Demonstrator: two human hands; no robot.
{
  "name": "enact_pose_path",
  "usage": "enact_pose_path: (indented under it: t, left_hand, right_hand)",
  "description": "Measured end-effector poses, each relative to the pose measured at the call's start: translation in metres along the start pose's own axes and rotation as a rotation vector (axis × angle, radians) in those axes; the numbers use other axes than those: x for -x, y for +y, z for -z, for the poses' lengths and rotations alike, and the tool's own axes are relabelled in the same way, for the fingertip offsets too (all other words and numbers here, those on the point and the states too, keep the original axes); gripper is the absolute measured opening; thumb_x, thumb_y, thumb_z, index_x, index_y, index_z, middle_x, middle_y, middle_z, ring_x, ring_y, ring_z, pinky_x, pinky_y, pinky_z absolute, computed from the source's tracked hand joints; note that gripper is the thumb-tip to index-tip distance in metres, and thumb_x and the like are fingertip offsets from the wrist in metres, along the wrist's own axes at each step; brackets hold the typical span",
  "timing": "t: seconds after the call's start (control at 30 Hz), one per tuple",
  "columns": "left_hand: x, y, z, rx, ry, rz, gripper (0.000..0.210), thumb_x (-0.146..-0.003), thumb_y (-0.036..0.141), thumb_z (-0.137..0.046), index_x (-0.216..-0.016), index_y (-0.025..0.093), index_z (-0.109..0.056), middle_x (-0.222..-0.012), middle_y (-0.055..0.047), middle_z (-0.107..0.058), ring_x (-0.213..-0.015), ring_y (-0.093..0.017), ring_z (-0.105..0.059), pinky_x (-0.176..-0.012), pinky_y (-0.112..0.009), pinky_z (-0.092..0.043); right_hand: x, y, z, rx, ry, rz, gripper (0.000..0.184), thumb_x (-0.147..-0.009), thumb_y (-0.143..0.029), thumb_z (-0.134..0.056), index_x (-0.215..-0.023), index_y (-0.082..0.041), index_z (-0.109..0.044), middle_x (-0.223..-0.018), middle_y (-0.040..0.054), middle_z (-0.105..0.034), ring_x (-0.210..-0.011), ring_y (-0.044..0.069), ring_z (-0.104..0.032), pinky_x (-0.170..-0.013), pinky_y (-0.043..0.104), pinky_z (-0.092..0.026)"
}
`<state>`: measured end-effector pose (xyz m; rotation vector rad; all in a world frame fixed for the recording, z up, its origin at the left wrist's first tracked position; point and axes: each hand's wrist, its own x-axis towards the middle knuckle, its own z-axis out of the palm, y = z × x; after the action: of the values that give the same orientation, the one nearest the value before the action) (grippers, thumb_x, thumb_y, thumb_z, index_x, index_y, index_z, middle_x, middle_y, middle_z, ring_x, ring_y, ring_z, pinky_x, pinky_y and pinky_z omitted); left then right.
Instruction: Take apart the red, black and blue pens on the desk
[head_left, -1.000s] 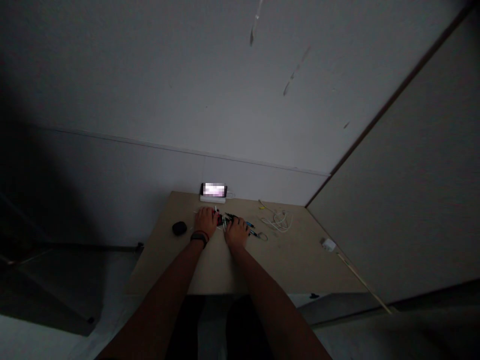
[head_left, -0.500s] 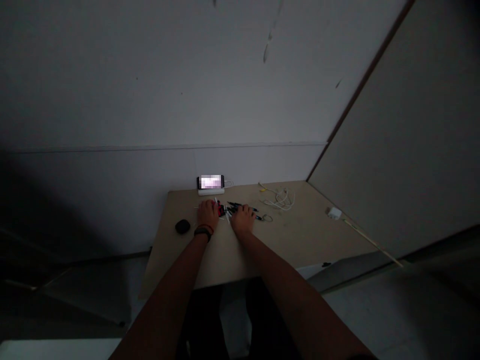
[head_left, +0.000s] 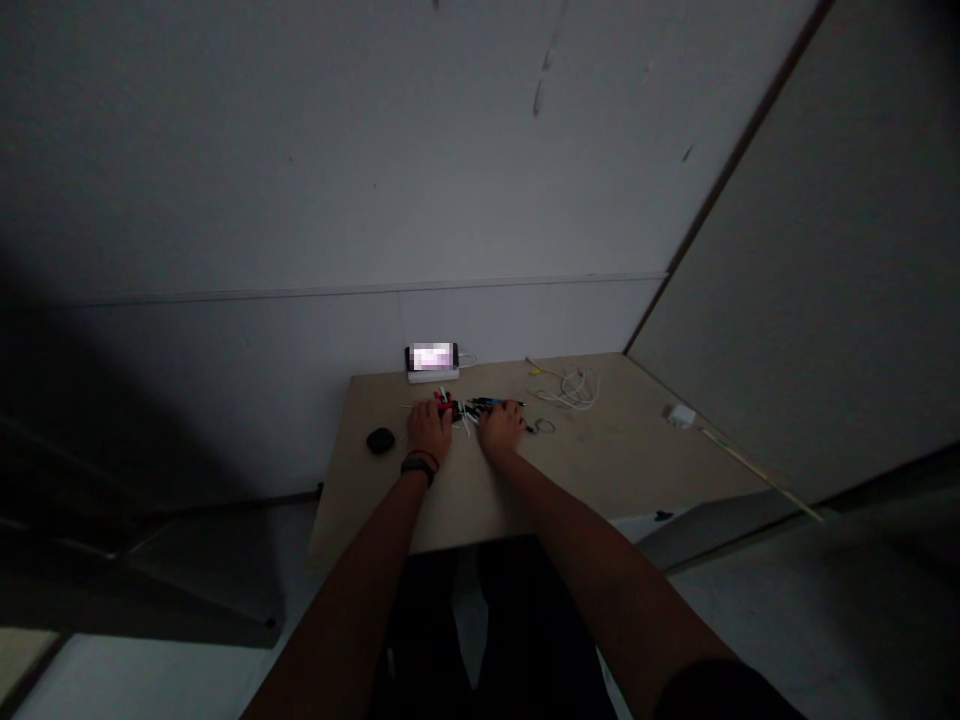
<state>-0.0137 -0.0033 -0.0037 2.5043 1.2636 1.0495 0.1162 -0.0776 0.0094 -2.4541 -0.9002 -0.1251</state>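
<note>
My left hand (head_left: 429,430) lies palm down on the table, its fingers apart and resting over the left side of a pile of small things. Red pieces (head_left: 444,402) show just past its fingertips. Opposite it, my right hand (head_left: 501,430) is also palm down with fingers spread, touching dark pens (head_left: 491,402). Between both hands lie thin white sticks (head_left: 465,418), too small and dim to name. A thin ring-shaped loop (head_left: 545,426) sits just right of my right hand. What lies under the palms is hidden.
A lit phone (head_left: 433,357) leans at the wall on a white block (head_left: 433,377). A black rounded case (head_left: 380,441) is to the left. Coiled white cable (head_left: 577,388) lies at the back right, and a white plug (head_left: 681,416) by the right wall. The beige table (head_left: 600,460) meets the wall.
The view has shifted slightly, so everything sits a little further right. My right hand's fingers have moved a little over the pens, and the pens and sticks lie somewhat differently.
</note>
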Motion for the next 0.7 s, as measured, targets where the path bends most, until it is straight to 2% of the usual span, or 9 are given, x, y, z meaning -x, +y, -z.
enact_pose_path:
  t: [0.17, 0.33, 0.57, 0.67, 0.7]
  left_hand:
    - [0.015, -0.004, 0.014, 0.019, 0.056, 0.04, 0.03, -0.1, 0.034, -0.043, -0.117, 0.014, -0.057, -0.11, -0.016, -0.063, -0.112, -0.03, -0.055, -0.096, -0.044, -0.043]
    - [0.018, -0.004, 0.02, 0.079, 0.097, 0.039, 0.027, -0.1, 0.031, -0.042, -0.114, 0.014, -0.057, -0.11, -0.017, -0.063, -0.111, -0.031, -0.056, -0.096, -0.046, -0.044]
    - [0.016, -0.005, 0.02, 0.201, 0.094, -0.028, 0.013, -0.095, 0.023, -0.048, -0.1, 0.018, -0.059, -0.103, -0.012, -0.066, -0.102, -0.027, -0.06, -0.094, -0.045, -0.048]
    - [0.018, -0.003, 0.019, 0.246, 0.076, -0.066, 0.01, -0.092, 0.02, -0.052, -0.098, 0.02, -0.06, -0.102, -0.01, -0.067, -0.101, -0.026, -0.061, -0.093, -0.043, -0.049]
    - [0.018, -0.002, 0.019, 0.293, 0.054, -0.104, 0.011, -0.091, 0.02, -0.053, -0.1, 0.02, -0.06, -0.103, -0.01, -0.067, -0.102, -0.026, -0.062, -0.093, -0.043, -0.05]
  right_hand:
    - [0.002, 0.002, 0.004, -0.107, 0.032, -0.001, 0.027, -0.091, -0.022, -0.052, -0.107, -0.013, -0.072, -0.127, 0.0207, -0.059, -0.124, 0.033, -0.046, -0.1, 0.043, -0.031]
    - [0.005, 0.006, 0.008, -0.247, 0.127, 0.024, 0.028, -0.092, -0.021, -0.048, -0.107, -0.012, -0.07, -0.122, 0.021, -0.06, -0.12, 0.033, -0.048, -0.1, 0.043, -0.033]
    - [0.0, 0.018, 0.004, -0.466, 0.218, 0.196, 0.029, -0.096, -0.029, -0.044, -0.106, -0.013, -0.066, -0.104, 0.0148, -0.068, -0.103, 0.027, -0.055, -0.093, 0.04, -0.041]
    - [-0.003, 0.021, -0.002, -0.554, 0.235, 0.258, 0.032, -0.097, -0.035, -0.044, -0.11, -0.014, -0.066, -0.105, 0.0135, -0.068, -0.102, 0.026, -0.057, -0.093, 0.04, -0.044]
    - [-0.003, 0.021, -0.004, -0.645, 0.249, 0.282, 0.034, -0.097, -0.036, -0.046, -0.113, -0.014, -0.066, -0.106, 0.0138, -0.067, -0.103, 0.026, -0.057, -0.094, 0.041, -0.044]
